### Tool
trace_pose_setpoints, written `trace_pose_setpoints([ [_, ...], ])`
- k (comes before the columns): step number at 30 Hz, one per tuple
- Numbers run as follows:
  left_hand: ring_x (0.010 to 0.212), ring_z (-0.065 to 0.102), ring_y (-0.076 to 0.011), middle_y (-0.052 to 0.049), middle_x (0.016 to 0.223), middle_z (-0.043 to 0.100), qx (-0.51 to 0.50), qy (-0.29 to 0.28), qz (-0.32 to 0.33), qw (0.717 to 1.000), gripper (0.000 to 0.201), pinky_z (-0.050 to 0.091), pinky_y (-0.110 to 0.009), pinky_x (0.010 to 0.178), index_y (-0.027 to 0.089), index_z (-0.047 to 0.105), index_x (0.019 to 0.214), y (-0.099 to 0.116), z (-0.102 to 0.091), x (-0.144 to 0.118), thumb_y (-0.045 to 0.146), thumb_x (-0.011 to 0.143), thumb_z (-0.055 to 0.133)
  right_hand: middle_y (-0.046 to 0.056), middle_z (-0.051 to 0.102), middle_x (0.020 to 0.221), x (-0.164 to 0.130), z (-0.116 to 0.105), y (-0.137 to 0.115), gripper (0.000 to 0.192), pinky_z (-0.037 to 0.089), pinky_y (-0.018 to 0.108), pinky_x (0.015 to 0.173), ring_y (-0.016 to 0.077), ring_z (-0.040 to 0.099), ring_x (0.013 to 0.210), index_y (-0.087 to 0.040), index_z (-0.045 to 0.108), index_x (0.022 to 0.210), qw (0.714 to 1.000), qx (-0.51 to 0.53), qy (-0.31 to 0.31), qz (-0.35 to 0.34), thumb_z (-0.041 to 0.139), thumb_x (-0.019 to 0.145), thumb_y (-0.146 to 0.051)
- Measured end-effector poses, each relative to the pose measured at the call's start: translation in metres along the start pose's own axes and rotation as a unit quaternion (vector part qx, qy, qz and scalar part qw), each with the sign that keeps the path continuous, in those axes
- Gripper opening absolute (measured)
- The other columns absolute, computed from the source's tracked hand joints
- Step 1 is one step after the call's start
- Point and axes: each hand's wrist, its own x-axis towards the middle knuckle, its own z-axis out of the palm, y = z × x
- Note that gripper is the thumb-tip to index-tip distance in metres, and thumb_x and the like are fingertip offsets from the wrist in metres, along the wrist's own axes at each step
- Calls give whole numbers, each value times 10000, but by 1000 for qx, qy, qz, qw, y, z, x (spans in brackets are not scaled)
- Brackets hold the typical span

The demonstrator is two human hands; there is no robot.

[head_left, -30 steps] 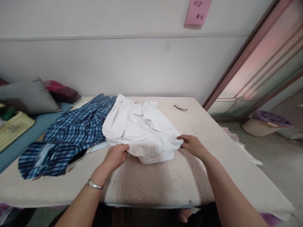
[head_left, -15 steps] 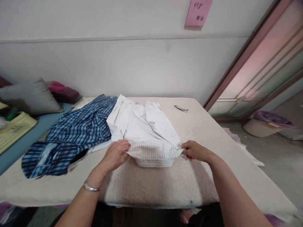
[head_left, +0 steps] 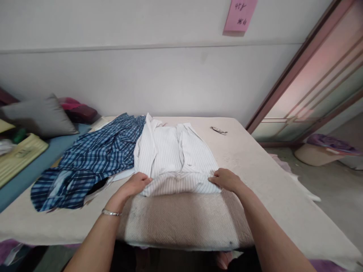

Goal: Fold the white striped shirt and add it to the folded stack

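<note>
Probably a clothing workroom (perhaps a laundry): cloth-covered table [head_left: 279,200], plaid garment [head_left: 99,155], striped shirt [head_left: 168,149], pink wall note [head_left: 241,16].

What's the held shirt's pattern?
The held shirt is white with thin dark stripes, clearest in the head view.

I see thin dark stripes on the white shirt [head_left: 168,147] and pale lines crossing the blue plaid garment [head_left: 103,153]. My bracelet [head_left: 111,213] is silver, the counter [head_left: 241,151] cream, the cushion [head_left: 42,116] grey, the note [head_left: 240,16] pink with dark writing, the container [head_left: 25,155] yellow, the bin lining [head_left: 331,142] purple.
</note>
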Motion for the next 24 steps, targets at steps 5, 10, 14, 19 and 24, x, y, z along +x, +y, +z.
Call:
trace_pose_setpoints([
  [5,535,423,-160,9,508,519,71,35,54,995,446,201,-285,573,217,558,517,4,14,0,532,814,665,118,700,924,-6,0,-11,274,352,326,654,265,635,854,-201,687,762,993,-100,56,9,650,835,-463],
  [10,702,582,-220,-54,716,664,125,38,41,991,329,321,-295,637,206,646,728,11,29,1,522,819,650,108,702,964,-5,6,-15,265,339,309,654,242,624,877,-191,693,835,995,-79,39,-55,623,873,-444],
  [14,878,630,-239,-89,932,721,177,35,8,983,238,380,-295,719,183,693,909,8,28,5,364,756,699,57,684,892,-4,8,-15,166,320,279,637,195,600,818,-192,658,781,997,-39,5,-73,652,834,-349],
  [19,875,634,-228,-69,882,719,188,46,-4,981,167,395,-302,741,196,699,792,15,5,7,336,821,613,29,634,768,-1,4,-9,233,307,272,629,164,562,752,-189,572,689,995,-20,31,-91,553,897,-291],
  [24,892,645,-239,-62,907,727,256,52,-17,965,192,381,-314,712,223,681,822,26,-2,1,362,874,560,45,675,854,0,9,-9,201,303,273,633,171,585,807,-189,601,735,995,-56,22,-85,534,907,-268],
])
